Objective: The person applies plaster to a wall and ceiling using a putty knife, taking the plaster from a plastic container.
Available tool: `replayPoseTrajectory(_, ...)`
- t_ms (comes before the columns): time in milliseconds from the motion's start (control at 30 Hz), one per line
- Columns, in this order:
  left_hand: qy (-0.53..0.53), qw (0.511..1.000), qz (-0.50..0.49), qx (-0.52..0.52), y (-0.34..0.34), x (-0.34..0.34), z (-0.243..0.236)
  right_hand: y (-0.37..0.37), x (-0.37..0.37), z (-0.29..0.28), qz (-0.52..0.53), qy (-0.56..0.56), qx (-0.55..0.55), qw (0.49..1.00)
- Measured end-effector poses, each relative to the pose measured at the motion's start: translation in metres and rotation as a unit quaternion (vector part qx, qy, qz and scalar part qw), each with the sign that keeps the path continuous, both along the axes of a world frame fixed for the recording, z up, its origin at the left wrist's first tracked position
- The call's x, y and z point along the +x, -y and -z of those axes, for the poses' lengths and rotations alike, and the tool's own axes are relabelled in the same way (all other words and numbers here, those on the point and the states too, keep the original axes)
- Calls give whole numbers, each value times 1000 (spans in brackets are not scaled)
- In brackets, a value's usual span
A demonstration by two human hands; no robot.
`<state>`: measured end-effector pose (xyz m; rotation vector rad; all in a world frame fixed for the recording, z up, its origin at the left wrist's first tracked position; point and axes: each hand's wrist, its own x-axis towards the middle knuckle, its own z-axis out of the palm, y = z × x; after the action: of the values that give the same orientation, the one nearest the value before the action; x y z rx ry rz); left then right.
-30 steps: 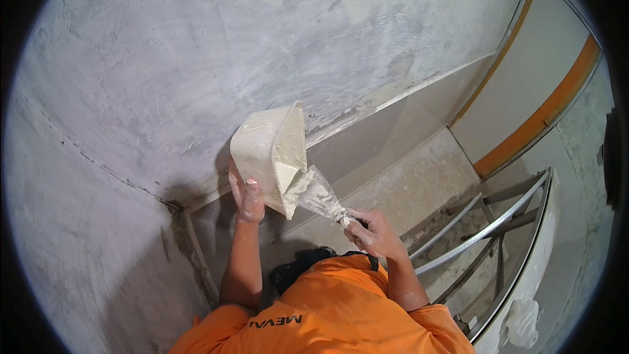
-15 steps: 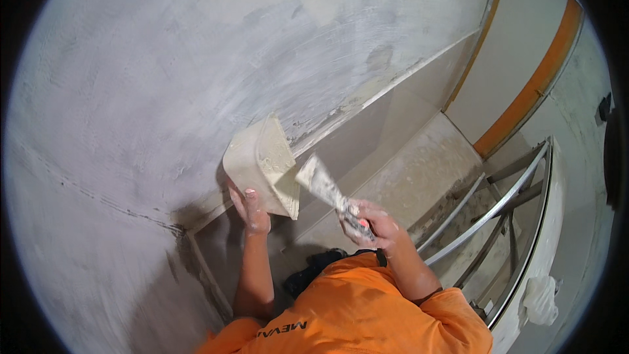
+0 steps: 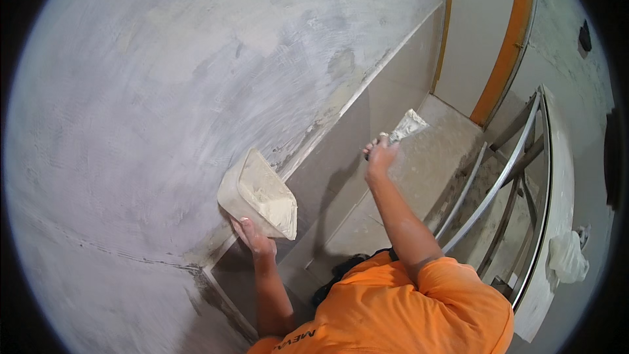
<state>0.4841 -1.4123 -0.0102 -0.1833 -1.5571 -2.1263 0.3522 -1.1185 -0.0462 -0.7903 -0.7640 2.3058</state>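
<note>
My left hand grips a whitish plastic tub from below, tilted near the wall. Pale, creamy plaster lies inside it. My right hand is closed round the handle of a putty knife, held out away from the tub. Plaster coats the blade, which points up and to the right. White smears show on the fingers of both hands.
Patchy grey-white plaster covers the large wall, with grey tiles along its lower part. At right stands a metal-framed trestle platform with a crumpled plastic bag on it. A door frame with orange edges stands at the back.
My right hand has swung the putty knife away from the tub, outward to the right. The tub has tipped so that more of its inside shows. My view has shifted.
</note>
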Motion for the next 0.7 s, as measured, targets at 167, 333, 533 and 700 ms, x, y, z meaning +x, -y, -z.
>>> replayPoseTrajectory(167, 0, 999, -27, 40, 0, -5, 2, 19, -30, 14, -138, 63, 259, 954)
replayPoseTrajectory(333, -5, 1000, 9, 28, 3, -3, 2, 9, -37, 5, -160, 22, 267, 950)
replayPoseTrajectory(533, 4, 999, -1, 52, -5, -3, -3, -6, -15, -14, -239, -33, 174, 955)
replayPoseTrajectory(700, -2, 1000, -6, 30, 2, -4, 6, 11, -7, 1, -237, -15, 235, 943)
